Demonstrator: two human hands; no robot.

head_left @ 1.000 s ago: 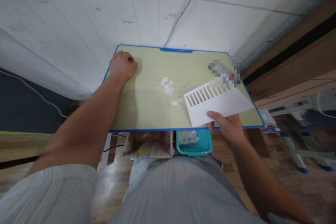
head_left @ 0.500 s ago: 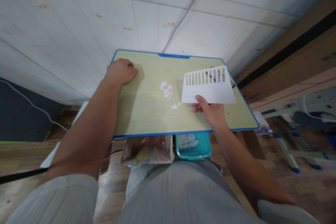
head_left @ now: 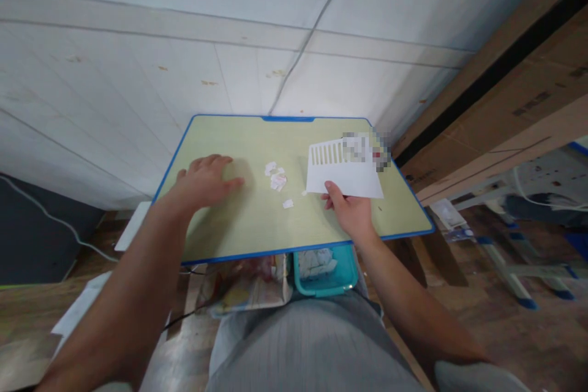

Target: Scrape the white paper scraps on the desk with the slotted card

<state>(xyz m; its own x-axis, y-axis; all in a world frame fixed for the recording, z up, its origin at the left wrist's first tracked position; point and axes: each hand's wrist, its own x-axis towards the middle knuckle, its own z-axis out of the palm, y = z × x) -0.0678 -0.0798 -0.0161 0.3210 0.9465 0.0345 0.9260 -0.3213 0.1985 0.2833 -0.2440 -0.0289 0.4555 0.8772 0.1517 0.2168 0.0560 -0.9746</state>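
My right hand (head_left: 353,213) grips the near edge of a thin white sheet (head_left: 342,179) with a row of slots cut near its far edge, thumb on top and fingers beneath. The sheet is over the right half of a pale yellow-green tabletop (head_left: 248,226) with a blue rim. To its left lie torn paper scraps (head_left: 278,181), with smaller bits nearer me. Over the left part of the tabletop, my left hand (head_left: 204,182) is open, fingers apart and holding nothing; I cannot tell whether it touches the surface. A pixelated patch hides the sheet's far right corner.
A teal plastic bin (head_left: 328,285) with crumpled paper inside sits below the near edge, beside a bag of mixed items (head_left: 257,285). Cardboard boxes (head_left: 505,104) stand at the right. A panelled wall (head_left: 174,82) borders the far side.
My left hand has moved nearer to me over the tabletop and its fingers have spread from a curled pose. My right hand still holds the slotted sheet. The camera view has shifted.
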